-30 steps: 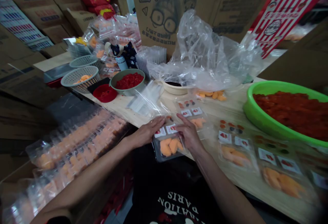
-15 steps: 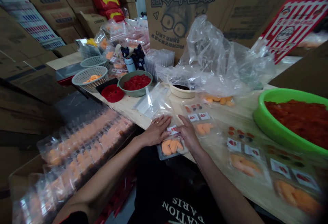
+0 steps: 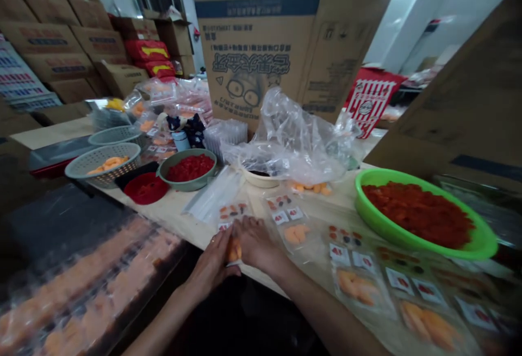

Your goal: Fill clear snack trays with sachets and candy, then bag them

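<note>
Both my hands press together on one clear snack tray (image 3: 233, 220) at the near edge of the wooden table (image 3: 179, 212). My left hand (image 3: 215, 261) and my right hand (image 3: 256, 243) meet over its orange pieces, fingers laid on the lid. The tray's far end shows small red and dark candies. More filled trays of the same kind (image 3: 291, 223) lie in a row to the right along the table.
A green basin of red candy (image 3: 420, 216) stands at the right. A grey-green bowl of red pieces (image 3: 188, 169), a red mould (image 3: 145, 188), baskets (image 3: 103, 163), crumpled plastic bag (image 3: 297, 141) and cardboard boxes (image 3: 265, 35) stand behind. Packed trays (image 3: 85, 285) fill a box at my lower left.
The camera has tilted up, so the table sits lower in view. My hands have drawn closer together over the tray's orange end, covering most of it.
</note>
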Demonstrator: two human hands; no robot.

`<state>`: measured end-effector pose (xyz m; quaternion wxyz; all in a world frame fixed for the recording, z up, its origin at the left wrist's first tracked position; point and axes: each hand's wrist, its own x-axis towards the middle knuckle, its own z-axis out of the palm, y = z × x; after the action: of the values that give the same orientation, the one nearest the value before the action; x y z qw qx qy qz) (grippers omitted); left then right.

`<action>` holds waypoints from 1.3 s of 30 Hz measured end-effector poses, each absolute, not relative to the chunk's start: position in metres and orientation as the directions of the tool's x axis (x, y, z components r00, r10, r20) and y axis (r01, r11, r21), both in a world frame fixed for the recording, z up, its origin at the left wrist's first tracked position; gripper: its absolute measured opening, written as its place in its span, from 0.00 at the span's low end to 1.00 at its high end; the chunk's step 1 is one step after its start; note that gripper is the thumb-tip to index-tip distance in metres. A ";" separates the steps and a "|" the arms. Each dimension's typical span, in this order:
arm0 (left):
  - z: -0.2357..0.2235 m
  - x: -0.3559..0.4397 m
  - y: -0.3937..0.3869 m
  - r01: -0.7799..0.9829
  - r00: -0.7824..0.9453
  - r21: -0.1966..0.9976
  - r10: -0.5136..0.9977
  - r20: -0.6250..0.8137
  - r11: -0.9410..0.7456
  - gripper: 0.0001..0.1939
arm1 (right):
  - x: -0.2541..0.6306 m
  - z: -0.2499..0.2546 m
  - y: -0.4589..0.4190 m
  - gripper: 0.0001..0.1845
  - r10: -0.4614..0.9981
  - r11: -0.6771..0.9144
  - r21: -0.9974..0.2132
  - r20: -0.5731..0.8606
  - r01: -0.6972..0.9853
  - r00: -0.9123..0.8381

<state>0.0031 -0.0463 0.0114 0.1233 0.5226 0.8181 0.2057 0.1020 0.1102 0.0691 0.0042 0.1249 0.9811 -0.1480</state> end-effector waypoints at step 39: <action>0.023 0.109 0.095 0.982 0.134 -0.007 0.679 0.722 -0.187 0.16 | 0.278 0.083 0.193 0.11 0.224 0.957 -0.270 0.441 0.110 -0.869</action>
<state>0.1093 0.0950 0.0232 -0.2528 0.7095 0.5853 0.3003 0.2777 0.1928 0.0830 -0.2404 0.0869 0.9594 -0.1189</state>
